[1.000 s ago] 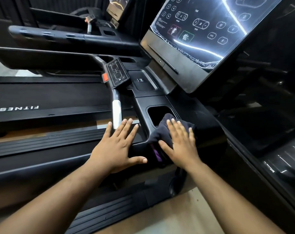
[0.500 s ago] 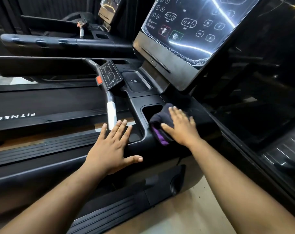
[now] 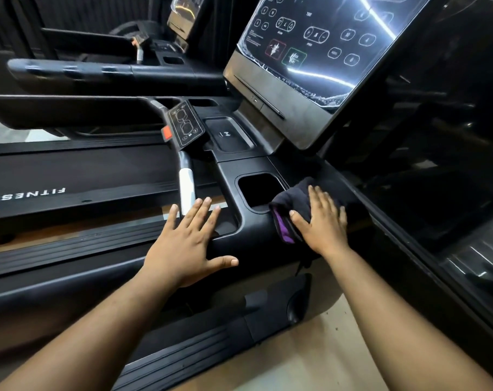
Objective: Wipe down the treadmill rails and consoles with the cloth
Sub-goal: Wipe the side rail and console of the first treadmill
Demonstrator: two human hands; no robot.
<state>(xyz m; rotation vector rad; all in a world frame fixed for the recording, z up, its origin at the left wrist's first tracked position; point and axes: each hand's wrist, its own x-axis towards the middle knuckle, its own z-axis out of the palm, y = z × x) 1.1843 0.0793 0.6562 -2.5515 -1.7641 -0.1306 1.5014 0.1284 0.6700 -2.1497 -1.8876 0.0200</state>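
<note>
Wiping the console tray looks like the step in hand, judged from where the cloth sits, and the big touchscreen, the handrails and the second treadmill behind appear to be work left to do. At nine o'clock lies the running belt (image 3: 70, 176) with its mirrored "FITNESS" lettering, and toward ten o'clock runs the far handrail (image 3: 70, 70) of the next machine. Moving inward, the left hand (image 3: 183, 238) lies flat on the near edge of the tray, fingers straight and spread, thumb splayed toward three o'clock, holding nothing; its fingertips sit just beside the silver grip sensor (image 3: 186, 190) on the short handlebar, which carries a small control pad (image 3: 185, 125) and a red stop tab (image 3: 166, 133). At the centre sit the wireless charging pad (image 3: 228, 134) and, below it, the square cup holder (image 3: 259, 190). Just beside the cup holder at its four o'clock, the dark cloth (image 3: 289, 204), showing a purple inner fold, is bunched on the tray under the right hand (image 3: 321, 221); the fingers lie straight and slightly apart, pressing the cloth down rather than gripping it. At one o'clock rises the touchscreen console (image 3: 310, 43). The next move probably calls for sliding the cloth under steady flat pressure around the cup holder rim, then lifting it to the screen.
</note>
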